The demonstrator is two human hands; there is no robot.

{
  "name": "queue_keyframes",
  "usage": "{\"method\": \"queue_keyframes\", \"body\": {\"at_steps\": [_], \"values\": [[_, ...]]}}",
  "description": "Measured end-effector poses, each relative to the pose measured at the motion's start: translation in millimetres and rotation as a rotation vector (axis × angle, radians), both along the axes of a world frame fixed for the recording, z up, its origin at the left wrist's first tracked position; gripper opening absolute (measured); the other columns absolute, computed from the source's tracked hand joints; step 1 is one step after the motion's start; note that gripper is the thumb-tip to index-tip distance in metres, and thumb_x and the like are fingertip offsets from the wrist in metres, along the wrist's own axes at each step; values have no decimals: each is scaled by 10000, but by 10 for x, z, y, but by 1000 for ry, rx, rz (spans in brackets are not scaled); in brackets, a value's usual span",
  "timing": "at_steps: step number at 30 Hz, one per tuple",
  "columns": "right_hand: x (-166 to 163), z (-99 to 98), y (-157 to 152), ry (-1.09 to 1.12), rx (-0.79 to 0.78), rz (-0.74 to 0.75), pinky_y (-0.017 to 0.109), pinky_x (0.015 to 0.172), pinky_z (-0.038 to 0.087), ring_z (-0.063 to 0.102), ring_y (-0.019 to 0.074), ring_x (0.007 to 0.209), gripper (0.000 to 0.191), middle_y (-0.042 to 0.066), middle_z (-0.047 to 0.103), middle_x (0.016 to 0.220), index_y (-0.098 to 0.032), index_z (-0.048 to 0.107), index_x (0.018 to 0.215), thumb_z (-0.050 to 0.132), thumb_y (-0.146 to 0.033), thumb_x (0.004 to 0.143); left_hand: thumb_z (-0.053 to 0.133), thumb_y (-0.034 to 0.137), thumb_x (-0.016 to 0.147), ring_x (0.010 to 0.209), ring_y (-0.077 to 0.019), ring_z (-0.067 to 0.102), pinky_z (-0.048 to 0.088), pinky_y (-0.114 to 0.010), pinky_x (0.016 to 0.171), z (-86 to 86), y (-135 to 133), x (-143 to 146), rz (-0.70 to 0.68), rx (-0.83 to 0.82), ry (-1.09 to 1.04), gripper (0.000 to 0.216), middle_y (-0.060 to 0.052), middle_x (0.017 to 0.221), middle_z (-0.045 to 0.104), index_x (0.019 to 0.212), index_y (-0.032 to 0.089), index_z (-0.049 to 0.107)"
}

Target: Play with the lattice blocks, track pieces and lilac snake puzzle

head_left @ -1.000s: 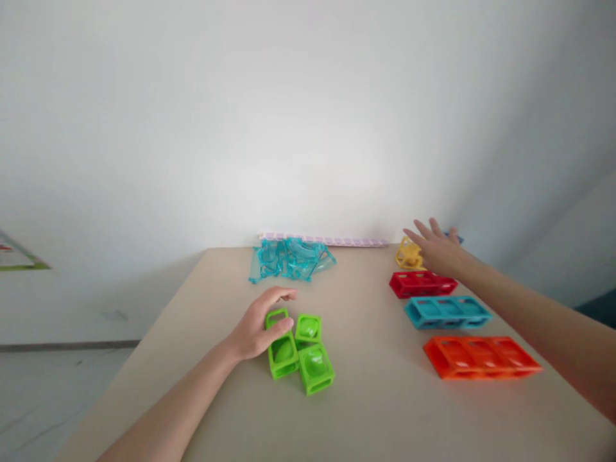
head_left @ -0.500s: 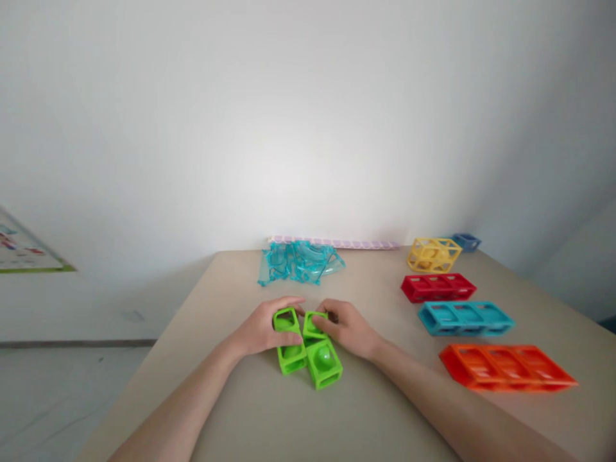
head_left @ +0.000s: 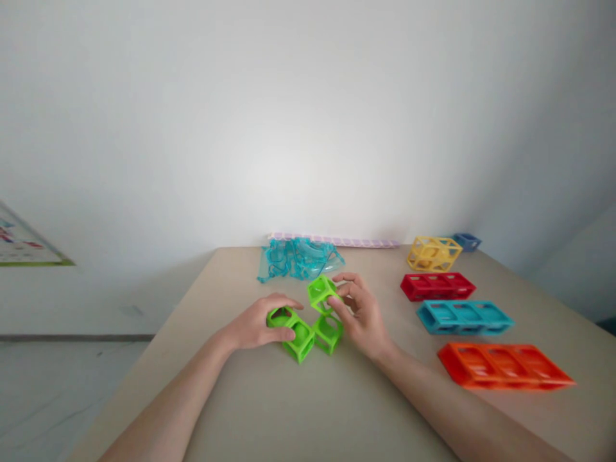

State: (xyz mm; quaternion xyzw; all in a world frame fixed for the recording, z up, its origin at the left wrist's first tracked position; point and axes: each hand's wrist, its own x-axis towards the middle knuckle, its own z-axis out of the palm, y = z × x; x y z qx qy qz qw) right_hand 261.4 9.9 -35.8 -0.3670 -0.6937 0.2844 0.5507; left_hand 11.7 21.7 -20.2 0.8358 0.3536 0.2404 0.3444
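Several bright green open-frame toy cubes sit between my hands over the table. My left hand [head_left: 262, 324] grips a pair of joined green cubes [head_left: 301, 340], thumb on the near side and fingers behind. With my right hand [head_left: 360, 314] I pinch an upper green cube [head_left: 321, 294] between thumb and fingers, tilted and raised. Below it a lower green cube [head_left: 328, 333] touches the left pair at a corner. Whether all the cubes are linked to one another I cannot tell.
On the right lie an orange [head_left: 505, 367], a teal [head_left: 464, 317] and a red block row [head_left: 437, 287]. Behind them are a yellow frame block [head_left: 433, 255] and a blue block [head_left: 466, 242]. Crumpled teal netting [head_left: 301, 258] and a patterned purple strip [head_left: 368, 244] lie along the wall.
My right hand has moved up and away from me, lifting and tilting its green cube. The left pair has turned, and the lower right cube has swung farther from me.
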Motion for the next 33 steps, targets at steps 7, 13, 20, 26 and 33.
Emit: {"method": "queue_keyframes", "body": {"at_steps": [7,13,20,26,33], "values": [[-16,73,-106,-252,89,160,366,918,431,543,202,1069,132,102,538,1161,-199,497,848,470,-278,950,836,453,572,1044,-246,559,430,-335,942,-11,-53,76,-65,137,-4,605,-83,1109,570,1080,186,646],[-62,59,-77,-412,-61,155,322,729,445,532,181,793,205,49,539,863,-188,482,944,370,-356,976,786,358,660,947,-214,596,456,-303,869,54,-63,87,-86,156,55,425,-60,1020,619,1024,195,640],[2,149,-115,-499,-92,162,296,658,411,490,162,706,271,28,546,778,-188,495,840,378,-398,965,777,337,678,920,-220,586,464,-320,835,39,19,-71,113,234,68,363,-64,970,620,979,193,635],[-34,132,-138,-488,-149,142,270,618,388,489,146,668,269,13,563,731,-183,515,771,477,-403,922,714,262,760,1186,-267,482,419,-403,1016,-3,6,15,232,560,-57,330,-103,1248,466,1081,234,646],[-62,118,-141,-468,-125,116,271,627,384,479,144,672,261,7,546,723,-186,510,768,474,-390,925,712,160,764,1234,-287,456,455,-440,1012,18,-30,-8,161,793,-95,402,-82,1408,275,1137,292,641]]}}
